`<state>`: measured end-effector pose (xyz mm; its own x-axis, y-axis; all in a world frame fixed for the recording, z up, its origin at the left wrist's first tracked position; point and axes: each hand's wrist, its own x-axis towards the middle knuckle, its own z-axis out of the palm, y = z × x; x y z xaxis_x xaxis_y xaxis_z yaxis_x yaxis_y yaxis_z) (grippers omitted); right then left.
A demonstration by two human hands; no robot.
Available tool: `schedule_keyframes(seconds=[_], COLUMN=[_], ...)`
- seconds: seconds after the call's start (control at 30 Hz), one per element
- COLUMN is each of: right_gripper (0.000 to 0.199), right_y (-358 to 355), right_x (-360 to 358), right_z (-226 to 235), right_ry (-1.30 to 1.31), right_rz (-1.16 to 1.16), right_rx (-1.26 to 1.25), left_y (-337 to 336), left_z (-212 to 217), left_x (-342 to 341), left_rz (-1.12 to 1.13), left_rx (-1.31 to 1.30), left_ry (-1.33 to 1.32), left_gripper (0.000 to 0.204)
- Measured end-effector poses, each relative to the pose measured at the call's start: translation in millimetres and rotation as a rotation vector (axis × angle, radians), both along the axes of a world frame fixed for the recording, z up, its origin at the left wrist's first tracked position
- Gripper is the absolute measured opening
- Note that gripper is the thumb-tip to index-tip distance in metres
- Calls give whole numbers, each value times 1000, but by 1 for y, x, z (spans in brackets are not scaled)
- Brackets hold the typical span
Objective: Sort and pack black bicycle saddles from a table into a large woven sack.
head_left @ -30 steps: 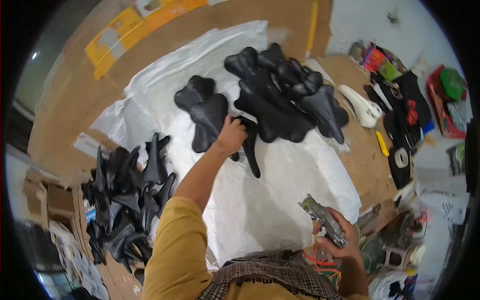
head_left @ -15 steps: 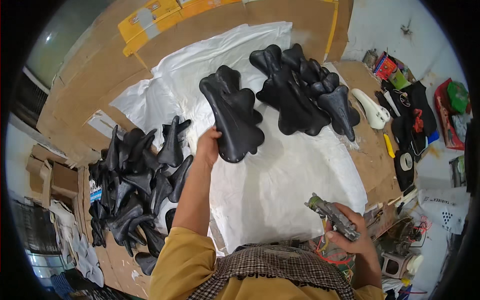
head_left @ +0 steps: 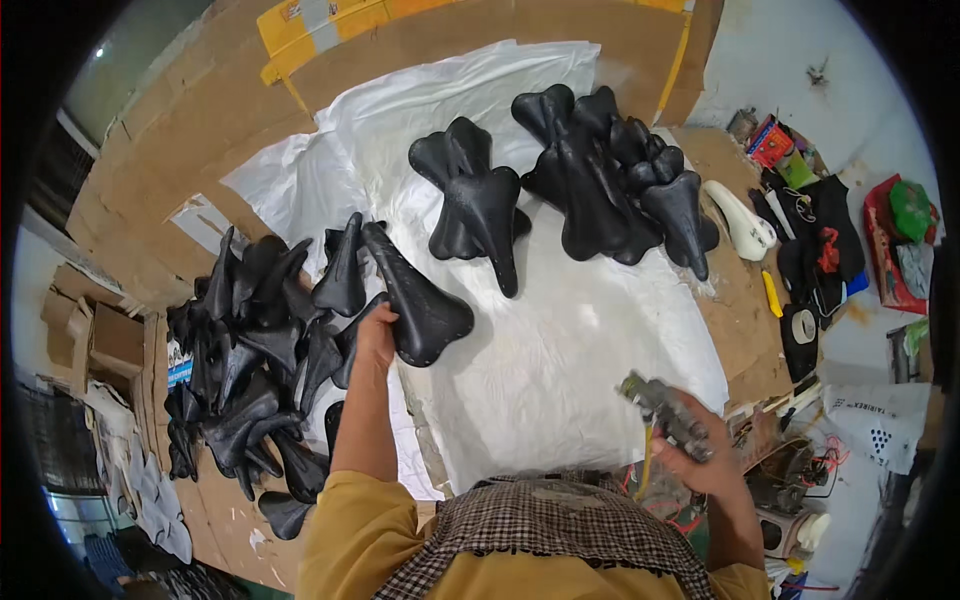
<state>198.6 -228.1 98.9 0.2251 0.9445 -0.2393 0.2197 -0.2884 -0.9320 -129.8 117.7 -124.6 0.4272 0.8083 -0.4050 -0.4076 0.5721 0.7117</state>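
My left hand (head_left: pixel 376 335) grips a black bicycle saddle (head_left: pixel 428 312) by its near left edge, its narrow nose pointing away and to the left. This saddle is above the left part of a white sheet (head_left: pixel 560 400), close to a large heap of black saddles (head_left: pixel 250 360) on the left. At the lower right, my right hand (head_left: pixel 705 450) is wrapped round a grimy grey metal spray gun (head_left: pixel 662 408) with a greenish tip, which is slightly blurred. Farther off on the sheet sits a small group of overlapping black saddles (head_left: pixel 480 205).
More black saddles (head_left: pixel 600 190) are piled at the far right of the sheet. Beside them lie a white saddle (head_left: pixel 738 222), a yellow-handled tool (head_left: pixel 772 293) and a tape roll (head_left: pixel 803 325). Cardboard (head_left: pixel 480 65) lines the back; machinery and hoses (head_left: pixel 790 480) stand at lower right.
My left hand has moved the saddle left and slightly nearer, away from the middle group, and its nose has swung left. My right hand keeps the spray gun in nearly the same place.
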Motion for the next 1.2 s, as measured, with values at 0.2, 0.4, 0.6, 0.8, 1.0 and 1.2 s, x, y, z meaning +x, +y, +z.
schedule_keyframes(seconds=[0.2, 0.4, 0.6, 0.8, 1.0, 1.2], right_gripper=[61, 60, 59, 60, 59, 58], right_y=[33, 12, 15, 30, 53, 67], right_x=[-4, 10, 15, 23, 43, 39], right_z=[35, -1, -11, -5, 8, 36], right_ry=[94, -21, 113, 69, -49, 109], right_rz=[-262, -28, -153, -78, -99, -89], right_rx=[337, 91, 75, 81, 186, 316], left_y=[30, 54, 1, 18, 82, 113], left_z=[17, -42, -24, 49, 99, 11], left_x=[34, 123, 180, 73, -34, 67], left_rz=[33, -25, 43, 435, 919, 805], left_rx=[-39, -136, -158, 244, 264, 48], left_ry=[-35, -136, -4, -228, -149, 319], left_gripper=[42, 41, 31, 20, 15, 14])
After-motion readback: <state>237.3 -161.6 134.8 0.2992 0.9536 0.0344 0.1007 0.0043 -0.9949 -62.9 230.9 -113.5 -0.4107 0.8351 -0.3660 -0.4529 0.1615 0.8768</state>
